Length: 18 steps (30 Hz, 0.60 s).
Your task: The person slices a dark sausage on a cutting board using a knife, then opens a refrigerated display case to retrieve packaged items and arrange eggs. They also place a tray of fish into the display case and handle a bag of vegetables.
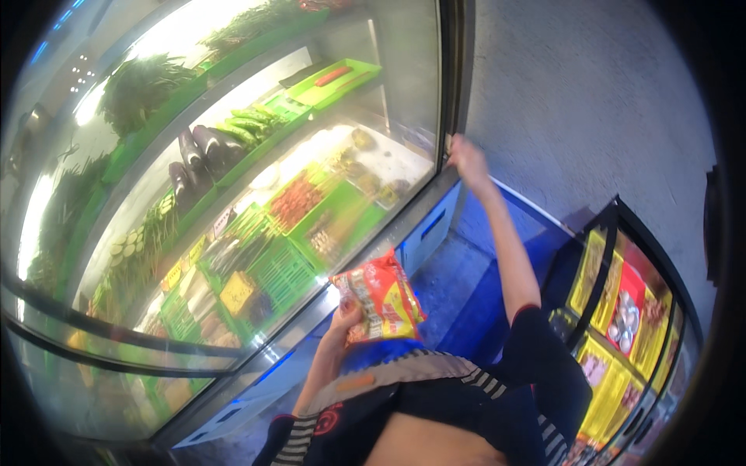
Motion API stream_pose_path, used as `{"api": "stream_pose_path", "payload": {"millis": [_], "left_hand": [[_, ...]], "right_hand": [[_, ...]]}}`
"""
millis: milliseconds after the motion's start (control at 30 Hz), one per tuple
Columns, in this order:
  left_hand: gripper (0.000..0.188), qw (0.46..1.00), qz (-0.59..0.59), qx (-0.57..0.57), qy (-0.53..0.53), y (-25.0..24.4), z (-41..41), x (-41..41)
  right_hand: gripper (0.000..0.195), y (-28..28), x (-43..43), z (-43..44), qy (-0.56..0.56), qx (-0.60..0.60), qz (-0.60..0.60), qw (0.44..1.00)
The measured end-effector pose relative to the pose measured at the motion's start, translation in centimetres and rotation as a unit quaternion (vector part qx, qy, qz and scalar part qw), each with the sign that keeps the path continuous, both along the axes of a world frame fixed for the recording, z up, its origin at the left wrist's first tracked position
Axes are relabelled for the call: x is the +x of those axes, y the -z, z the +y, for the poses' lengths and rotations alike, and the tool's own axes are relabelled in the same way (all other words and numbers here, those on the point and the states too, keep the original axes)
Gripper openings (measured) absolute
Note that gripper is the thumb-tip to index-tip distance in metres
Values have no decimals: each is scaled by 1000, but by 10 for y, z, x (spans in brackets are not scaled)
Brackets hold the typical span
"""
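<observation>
My left hand [348, 314] holds a red and yellow plastic food packet [382, 297] by its left side, close to my chest. The packet bears printing. Out to the upper right, my right hand [468, 160] is blurred, its fingers curled at the dark frame [456, 76] of a glass-fronted display refrigerator [408, 64]. Behind the glass are eggplants [201, 148], green peppers [250, 123], a green tray [335, 81] with a red sausage-like item, and skewered meat [297, 201] in a green basket.
A second glass display case [618, 201] with yellow baskets [603, 402] and a red tray [635, 279] stands at my right. Light blue crates [434, 224] sit below the refrigerator's sill. A grey wall [583, 99] rises beyond my right hand.
</observation>
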<state>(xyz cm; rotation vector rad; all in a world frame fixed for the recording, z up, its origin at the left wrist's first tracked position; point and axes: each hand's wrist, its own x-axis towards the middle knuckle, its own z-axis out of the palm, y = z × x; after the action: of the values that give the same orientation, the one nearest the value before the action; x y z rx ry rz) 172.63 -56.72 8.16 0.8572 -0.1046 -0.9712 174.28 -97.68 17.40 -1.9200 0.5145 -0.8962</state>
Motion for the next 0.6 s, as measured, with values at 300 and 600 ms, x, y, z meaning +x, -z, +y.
{"api": "stream_pose_path", "payload": {"millis": [300, 600], "left_hand": [[69, 993, -25, 51, -108, 43, -9, 17], [62, 1000, -7, 27, -12, -4, -39, 25]], "right_hand": [[69, -44, 154, -113, -23, 358, -154, 921], [78, -22, 139, -44, -105, 315, -167, 928]]}}
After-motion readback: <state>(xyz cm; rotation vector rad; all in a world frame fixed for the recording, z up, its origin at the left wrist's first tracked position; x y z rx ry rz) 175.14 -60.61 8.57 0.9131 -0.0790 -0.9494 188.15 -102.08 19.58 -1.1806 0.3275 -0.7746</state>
